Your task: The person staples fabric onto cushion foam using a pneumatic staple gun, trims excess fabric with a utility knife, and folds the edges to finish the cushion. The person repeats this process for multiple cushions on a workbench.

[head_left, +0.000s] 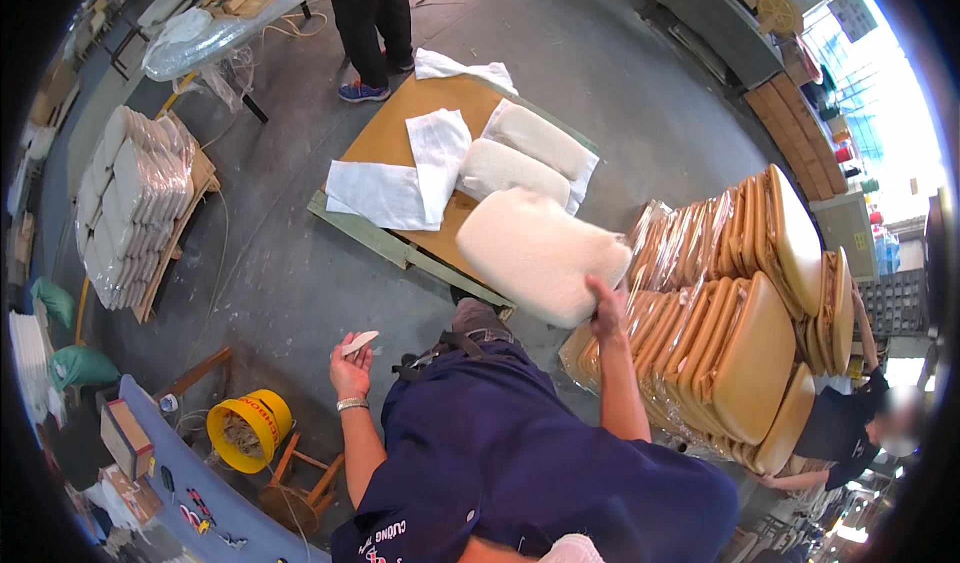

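My right hand (607, 311) grips the near right edge of a thick cream cushion pad (540, 253), fingers wrapped round its corner. The pad is held tilted above the near side of a low platform (385, 143) with a brown top. Off to the left, my left hand (350, 371) holds a small, flat, off-white pointed piece (361, 343) between thumb and fingers; its exact kind is unclear. Two more pads, a nearer one (512, 170) and a farther one (545, 141), lie side by side on the platform. White cloths (375, 190) are spread next to them.
Stacked tan cushions (745, 363) in clear plastic stand at the right, with another person (840, 428) beyond. A wrapped pale stack (135, 213) rests at the left. Nearer are a yellow bucket (270, 418), a wooden stool (300, 483) and a blue-topped table (215, 508). Someone's legs (372, 23) stand behind the platform.
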A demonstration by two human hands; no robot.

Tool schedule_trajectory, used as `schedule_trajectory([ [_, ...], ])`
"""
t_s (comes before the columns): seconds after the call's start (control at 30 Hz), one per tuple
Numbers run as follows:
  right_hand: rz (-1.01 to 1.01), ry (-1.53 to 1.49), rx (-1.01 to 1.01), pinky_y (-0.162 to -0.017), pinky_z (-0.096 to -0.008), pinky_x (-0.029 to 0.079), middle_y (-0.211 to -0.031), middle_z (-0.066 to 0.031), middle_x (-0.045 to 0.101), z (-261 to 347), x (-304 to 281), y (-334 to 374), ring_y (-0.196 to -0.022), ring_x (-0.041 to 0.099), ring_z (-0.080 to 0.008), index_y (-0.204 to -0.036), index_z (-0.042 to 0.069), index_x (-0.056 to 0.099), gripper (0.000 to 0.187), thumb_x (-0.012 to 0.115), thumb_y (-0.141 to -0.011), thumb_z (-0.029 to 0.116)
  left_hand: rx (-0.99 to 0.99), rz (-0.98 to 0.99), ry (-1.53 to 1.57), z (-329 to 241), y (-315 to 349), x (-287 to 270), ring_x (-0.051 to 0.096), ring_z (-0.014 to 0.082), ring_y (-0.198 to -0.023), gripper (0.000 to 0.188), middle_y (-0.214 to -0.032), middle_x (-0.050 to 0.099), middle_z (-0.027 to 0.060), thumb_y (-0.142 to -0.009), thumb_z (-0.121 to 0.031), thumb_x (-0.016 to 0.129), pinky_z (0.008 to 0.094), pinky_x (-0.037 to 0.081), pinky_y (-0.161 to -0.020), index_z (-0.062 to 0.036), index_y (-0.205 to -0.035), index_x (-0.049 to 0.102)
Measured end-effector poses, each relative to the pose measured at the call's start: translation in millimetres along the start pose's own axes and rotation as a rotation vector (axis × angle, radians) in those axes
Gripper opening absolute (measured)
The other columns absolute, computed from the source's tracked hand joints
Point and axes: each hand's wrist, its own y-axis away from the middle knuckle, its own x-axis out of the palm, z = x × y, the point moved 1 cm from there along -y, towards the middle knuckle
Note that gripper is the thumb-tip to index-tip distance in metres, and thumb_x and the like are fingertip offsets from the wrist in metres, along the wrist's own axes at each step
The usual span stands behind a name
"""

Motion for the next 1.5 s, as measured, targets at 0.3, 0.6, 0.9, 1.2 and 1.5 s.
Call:
schedule_trajectory([
  [0.3, 0.075, -0.011, -0.21, -0.098, -0.0441, 0.056, -0.127, -0.0155, 0.062, 135, 0, -219, -0.114, 0.064, -0.0295, -0.14, -0.002, 0.049, 0.068, 0.081, -0.083, 0.015, 0.039, -0.163, -0.154, 36, 0, 54, 0.071, 0.0254, -0.106, 0.047, -0.126, 0.071, 0.0112, -0.107, -0.038, 0.044, 0.0393, 0.057, -0.087, -0.0029, -0.131, 0.063],
  [0.6, -0.113, 0.17, 0.097, -0.081, -0.0547, 0.061, -0.138, -0.0194, 0.053, 132, -73, -437, -0.122, 0.06, -0.0355, -0.16, 0.016, 0.022, 0.089, 0.077, -0.091, 0.025, 0.052, -0.222, -0.686, 23, 9, 75, 0.075, 0.0241, -0.095, 0.048, -0.12, 0.074, 0.01, -0.109, -0.04, 0.041, 0.0342, 0.058, -0.077, -0.0034, -0.129, 0.065],
  [0.9, 0.365, 0.802, 0.652, -0.067, -0.0499, 0.063, -0.118, -0.0174, 0.065, -162, -93, -285, -0.082, 0.074, -0.0324, -0.154, 0.011, 0.037, 0.063, 0.066, -0.098, 0.018, 0.337, -0.282, -0.677, 78, 30, -5, 0.073, 0.0238, -0.096, 0.042, -0.114, 0.073, 0.0143, -0.105, -0.032, 0.047, 0.0303, 0.058, -0.074, -0.002, -0.121, 0.072],
  [1.2, 0.712, 0.969, 0.81, -0.071, -0.0406, 0.064, -0.106, -0.0123, 0.072, -196, -29, -145, -0.081, 0.074, -0.0245, -0.138, 0.007, 0.06, 0.044, 0.062, -0.095, 0.019, 0.299, -0.313, -1.162, 65, 39, 34, 0.068, 0.0172, -0.077, 0.049, -0.092, 0.076, 0.0082, -0.105, -0.036, 0.042, 0.0324, 0.052, -0.062, -0.0048, -0.11, 0.079],
  [1.5, 0.7, 0.892, 0.576, -0.072, -0.0347, 0.062, -0.117, -0.0146, 0.068, -154, 43, -182, -0.087, 0.074, -0.0238, -0.137, 0.004, 0.059, 0.041, 0.06, -0.099, 0.021, 0.225, -0.273, -0.909, 81, 43, 22, 0.073, 0.022, -0.083, 0.046, -0.101, 0.077, 0.0118, -0.107, -0.032, 0.045, 0.0326, 0.057, -0.073, 0.0024, -0.113, 0.074],
])
